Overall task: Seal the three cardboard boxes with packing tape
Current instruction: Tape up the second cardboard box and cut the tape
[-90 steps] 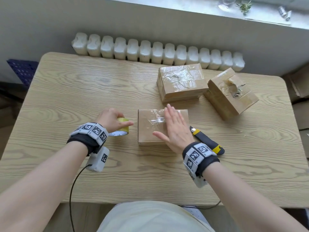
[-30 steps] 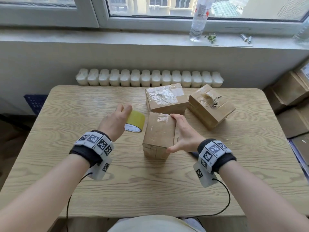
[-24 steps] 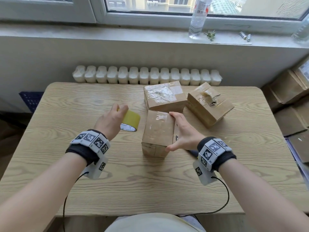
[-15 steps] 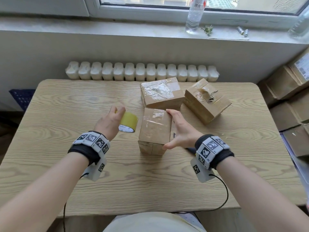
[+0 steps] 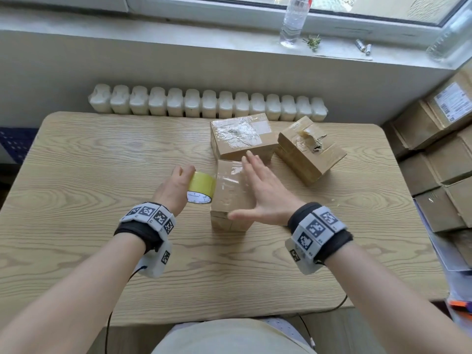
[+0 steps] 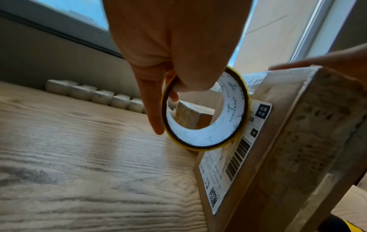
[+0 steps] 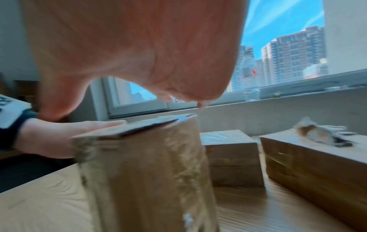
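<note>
The near cardboard box (image 5: 228,200) stands on a narrow face at mid table, with clear tape across its top. My left hand (image 5: 176,185) grips the yellow tape roll (image 5: 200,186), thumb through the core, and holds it against the box's left side by the shipping label (image 6: 234,157). My right hand (image 5: 263,195) lies flat over the box top with straight fingers. In the left wrist view the tape roll (image 6: 206,116) touches the near box (image 6: 288,141). Two more taped boxes sit behind: one square-on (image 5: 242,139), one turned at an angle (image 5: 310,149).
The wooden table (image 5: 102,162) is bare to the left and in front. A white radiator (image 5: 204,103) runs behind it under a sill with a plastic bottle (image 5: 292,19). Stacked cartons (image 5: 439,149) stand off the right edge. A yellow-black knife tip (image 6: 341,224) shows beside the box.
The box, flat 3 s ago, now stands on its side. My right hand left the box's right side and spread flat over the top. The tape roll moved right against the box.
</note>
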Motion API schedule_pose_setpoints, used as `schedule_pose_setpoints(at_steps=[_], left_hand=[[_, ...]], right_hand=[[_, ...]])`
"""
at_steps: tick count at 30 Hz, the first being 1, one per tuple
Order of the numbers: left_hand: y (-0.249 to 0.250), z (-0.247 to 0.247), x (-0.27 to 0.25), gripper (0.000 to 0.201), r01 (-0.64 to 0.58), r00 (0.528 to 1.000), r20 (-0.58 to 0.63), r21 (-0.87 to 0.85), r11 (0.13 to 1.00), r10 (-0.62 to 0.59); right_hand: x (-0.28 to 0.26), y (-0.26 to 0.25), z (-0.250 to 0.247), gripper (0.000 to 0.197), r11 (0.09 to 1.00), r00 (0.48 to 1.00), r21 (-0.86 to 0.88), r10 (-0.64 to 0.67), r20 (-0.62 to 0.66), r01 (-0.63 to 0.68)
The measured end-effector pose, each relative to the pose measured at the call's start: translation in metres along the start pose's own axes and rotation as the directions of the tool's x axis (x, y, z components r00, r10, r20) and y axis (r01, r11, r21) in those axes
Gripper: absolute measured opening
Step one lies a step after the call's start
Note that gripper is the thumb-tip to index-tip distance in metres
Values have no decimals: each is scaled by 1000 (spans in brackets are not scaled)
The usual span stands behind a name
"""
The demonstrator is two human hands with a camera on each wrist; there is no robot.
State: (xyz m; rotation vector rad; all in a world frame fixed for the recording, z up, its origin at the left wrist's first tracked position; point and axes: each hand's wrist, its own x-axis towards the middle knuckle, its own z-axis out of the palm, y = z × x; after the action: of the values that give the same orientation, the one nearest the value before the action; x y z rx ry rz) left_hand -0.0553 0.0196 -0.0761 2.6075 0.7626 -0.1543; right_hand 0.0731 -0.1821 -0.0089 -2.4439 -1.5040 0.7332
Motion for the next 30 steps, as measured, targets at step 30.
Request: schedule_pose_setpoints(at_steps=[30], left_hand=[[-9, -6, -15, 82, 7, 1000, 21, -208, 978, -3]], right_hand=[[51, -50, 5, 139, 946, 994, -323, 63, 84, -33]])
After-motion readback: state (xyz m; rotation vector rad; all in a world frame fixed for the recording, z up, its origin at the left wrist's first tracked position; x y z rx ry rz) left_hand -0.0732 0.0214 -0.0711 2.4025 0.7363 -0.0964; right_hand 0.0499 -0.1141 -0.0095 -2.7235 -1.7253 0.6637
